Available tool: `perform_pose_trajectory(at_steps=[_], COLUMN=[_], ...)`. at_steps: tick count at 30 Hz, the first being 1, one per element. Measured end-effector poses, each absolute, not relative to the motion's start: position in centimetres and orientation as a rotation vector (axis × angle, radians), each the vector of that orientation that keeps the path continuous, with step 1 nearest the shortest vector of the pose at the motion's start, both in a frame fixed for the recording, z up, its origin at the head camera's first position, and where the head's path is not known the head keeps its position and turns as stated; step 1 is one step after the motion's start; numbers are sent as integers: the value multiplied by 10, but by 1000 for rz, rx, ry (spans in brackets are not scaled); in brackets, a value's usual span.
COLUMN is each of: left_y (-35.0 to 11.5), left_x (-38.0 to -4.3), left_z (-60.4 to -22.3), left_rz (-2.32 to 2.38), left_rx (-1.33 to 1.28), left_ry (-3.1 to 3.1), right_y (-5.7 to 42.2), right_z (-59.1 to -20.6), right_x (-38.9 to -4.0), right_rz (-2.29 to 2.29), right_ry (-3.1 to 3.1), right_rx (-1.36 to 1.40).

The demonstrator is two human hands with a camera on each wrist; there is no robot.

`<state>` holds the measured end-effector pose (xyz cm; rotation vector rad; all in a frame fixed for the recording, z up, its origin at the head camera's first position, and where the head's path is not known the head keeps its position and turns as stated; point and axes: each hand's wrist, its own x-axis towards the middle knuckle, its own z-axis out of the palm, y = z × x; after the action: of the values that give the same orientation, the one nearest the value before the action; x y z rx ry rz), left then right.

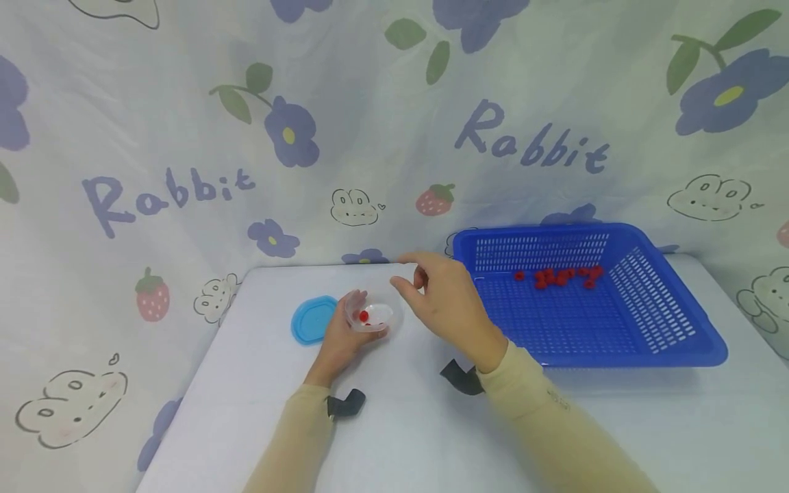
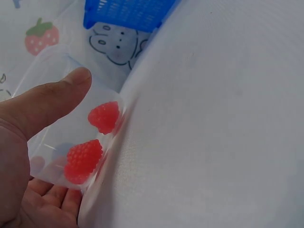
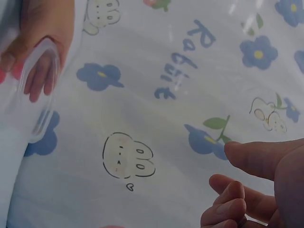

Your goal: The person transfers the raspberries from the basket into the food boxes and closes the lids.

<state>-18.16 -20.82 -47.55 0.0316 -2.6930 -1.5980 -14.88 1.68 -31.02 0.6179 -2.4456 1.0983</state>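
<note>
A clear plastic container point(image 1: 395, 313) stands on the white table, gripped by my left hand point(image 1: 340, 346) with the thumb along one side and the fingers round the other. Red toy raspberries lie at its bottom; in the left wrist view two of them show through the wall, an upper raspberry point(image 2: 104, 117) and a lower raspberry point(image 2: 83, 161). My right hand point(image 1: 448, 298) hangs in the air between the container and the blue basket, empty, thumb and index finger apart and the other fingers loosely bent.
On the right stands a large blue plastic basket point(image 1: 622, 357), with several red raspberries point(image 1: 561, 276) along its far side. A light-blue lid point(image 1: 311, 320) lies on the table just left of the container. Behind the table hangs a patterned curtain point(image 1: 382, 137).
</note>
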Motion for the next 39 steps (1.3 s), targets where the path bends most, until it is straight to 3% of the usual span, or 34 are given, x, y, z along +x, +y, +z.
perform_pose_trajectory(at_steps=[16,39], left_y=[-210,-211], left_x=[-180,-181], left_z=[-475,-476], left_rz=[-1632,-1623], left_rx=[8,-11], left_ry=[-2684,-2670], right_y=[69,148], right_z=[-287,-322], right_x=[-176,-250], right_rz=[936,769], right_ry=[-2466,-2925], right_rx=[593,331])
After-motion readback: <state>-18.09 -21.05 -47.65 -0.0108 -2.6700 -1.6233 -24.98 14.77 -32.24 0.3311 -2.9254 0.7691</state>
